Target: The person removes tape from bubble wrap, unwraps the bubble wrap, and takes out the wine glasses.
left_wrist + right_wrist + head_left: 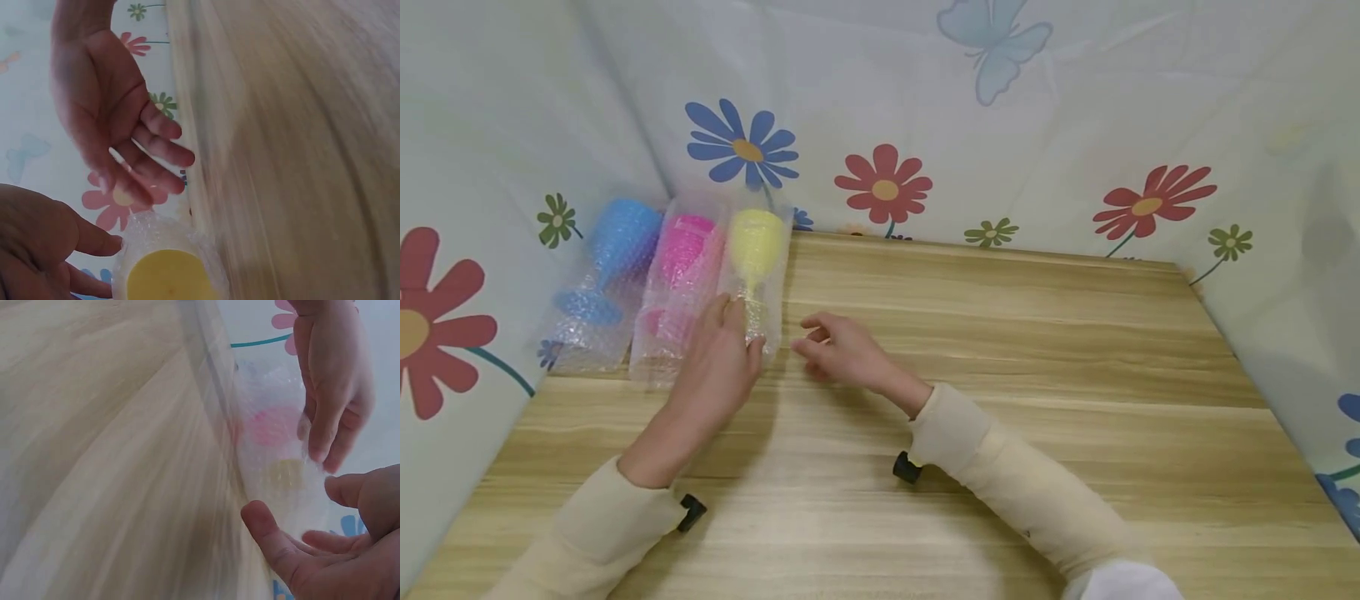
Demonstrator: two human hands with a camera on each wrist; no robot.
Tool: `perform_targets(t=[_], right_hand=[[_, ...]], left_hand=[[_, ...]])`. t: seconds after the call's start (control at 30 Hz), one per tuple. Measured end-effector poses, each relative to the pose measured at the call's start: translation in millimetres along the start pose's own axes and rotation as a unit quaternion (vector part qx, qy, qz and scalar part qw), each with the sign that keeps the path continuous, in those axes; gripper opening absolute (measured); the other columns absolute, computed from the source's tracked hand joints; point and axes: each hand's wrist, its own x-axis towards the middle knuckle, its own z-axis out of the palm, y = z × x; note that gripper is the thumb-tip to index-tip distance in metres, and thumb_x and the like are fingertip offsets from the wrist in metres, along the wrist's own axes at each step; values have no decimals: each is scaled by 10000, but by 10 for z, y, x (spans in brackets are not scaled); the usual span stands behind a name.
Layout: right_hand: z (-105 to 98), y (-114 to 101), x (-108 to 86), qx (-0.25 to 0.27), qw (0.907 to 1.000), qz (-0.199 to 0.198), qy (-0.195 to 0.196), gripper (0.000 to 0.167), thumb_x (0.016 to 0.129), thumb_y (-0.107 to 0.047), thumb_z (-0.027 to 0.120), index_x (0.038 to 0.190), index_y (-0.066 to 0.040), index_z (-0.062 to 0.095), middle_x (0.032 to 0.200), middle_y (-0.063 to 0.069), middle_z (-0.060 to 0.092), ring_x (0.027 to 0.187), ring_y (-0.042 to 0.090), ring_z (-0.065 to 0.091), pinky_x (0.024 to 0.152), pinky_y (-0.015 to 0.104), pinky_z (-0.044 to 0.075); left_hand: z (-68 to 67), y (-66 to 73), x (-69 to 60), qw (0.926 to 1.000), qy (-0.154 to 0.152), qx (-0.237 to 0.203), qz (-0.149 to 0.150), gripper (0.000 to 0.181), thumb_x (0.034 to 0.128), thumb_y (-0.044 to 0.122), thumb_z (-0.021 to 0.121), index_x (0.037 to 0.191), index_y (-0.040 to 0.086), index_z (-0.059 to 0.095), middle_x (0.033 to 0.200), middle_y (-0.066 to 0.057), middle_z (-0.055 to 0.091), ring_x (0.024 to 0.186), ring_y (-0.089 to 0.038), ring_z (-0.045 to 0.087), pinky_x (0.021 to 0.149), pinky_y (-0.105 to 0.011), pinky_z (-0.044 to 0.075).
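Item: yellow goblet (756,246), in clear bubble wrap (781,275). Lying on the table, bowl toward the rear, foot toward the person; rightmost of a row of three.

Left hand (718,367): thumb and fingers parted, loosely extended; fingertips touching the wrap at the goblet's foot end, not closed round it. The goblet extends rearward from these fingertips.

Right hand (850,352): partly open, fingers slightly bent and spread, nothing held. Just right of the goblet's foot end, apart from it.

Companion pieces: pink goblet (687,250), immediately left of the yellow, likewise wrapped; blue goblet (625,229), wrapped, leftmost, set aslant.

Particular to the left wrist view: the round underside of the yellow foot, face-on, and the right palm. Particular to the right wrist view: the pink and yellow seen blurred through layered wrap. The blue piece is identifiable in the head view alone.

Setting: wood-grain table (1037,350); white backdrop (1045,158) printed with flowers and a butterfly; cream sleeves (591,533).
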Motion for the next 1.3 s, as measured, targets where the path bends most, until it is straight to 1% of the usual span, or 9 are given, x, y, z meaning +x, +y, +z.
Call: perform_targets(t=[0.2,0.33,0.5,0.63,0.7,0.87,0.97,1.13,1.3], right_hand=[[132,-12,133,723,9973,114,79,568,1070,-184,582,1592,-95,376,1218,203,668,899,363,726,743,397,623],[179,-7,169,944,9951,212,188,573,1075,-187,571,1596,-91,353,1117,209,682,803,325,700,709,380,618],[171,36,145,1012,9939,275,350,581,1075,-132,558,1605,-83,325,975,187,671,762,291,692,653,343,605],[124,81,110,805,9961,151,313,568,1080,-49,500,1616,-93,320,974,206,691,812,322,719,647,326,601],[95,89,74,653,9975,106,248,580,1066,1,479,1618,-85,319,1025,231,708,833,339,733,659,325,603],[33,112,-40,311,9995,14,102,585,1025,79,488,1586,-34,367,1125,245,721,845,342,750,640,284,576],[10,123,-94,155,9998,-103,56,576,1011,88,504,1568,-5,389,1082,232,737,828,339,749,627,261,557],[-5,106,-181,-244,9993,-264,95,527,998,82,523,1518,49,441,980,198,760,826,312,749,638,212,516],[-16,85,-296,-683,9972,-244,203,415,1032,-11,540,1445,32,546,856,133,766,734,256,727,583,205,438]], left_hand=[[56,20,43,9995,149,85,251,668,907,0,749,1437,-204,396,1400,-393,409,1313,-547,359,1100,-626,344],[80,54,49,9995,111,-21,293,672,900,-38,744,1449,-197,391,1405,-384,378,1324,-518,319,1070,-610,390],[102,89,16,9986,332,-120,389,649,855,-74,747,1406,-207,430,1377,-398,370,1303,-519,341,1071,-602,390],[115,124,-15,9986,313,-336,257,598,843,-47,724,1359,-221,476,1506,-428,258,1398,-542,282,1123,-625,336],[121,154,-24,9988,210,-408,177,592,843,-33,715,1350,-223,476,1516,-425,267,1399,-544,303,1124,-636,335],[154,238,-53,9992,-76,-391,73,564,834,-20,704,1318,-182,463,1282,-364,515,1179,-504,499,978,-603,457],[174,277,-90,9990,-138,-415,66,566,848,35,727,1308,-145,453,1209,-344,562,1135,-489,528,936,-585,470],[183,326,-127,9984,-254,-498,-11,663,935,276,762,1362,-125,450,1283,-323,537,1228,-472,499,980,-607,420],[178,353,-105,9964,-425,-644,-349,512,1009,333,661,1291,-73,526,1274,-262,524,1186,-409,488,943,-551,445]])
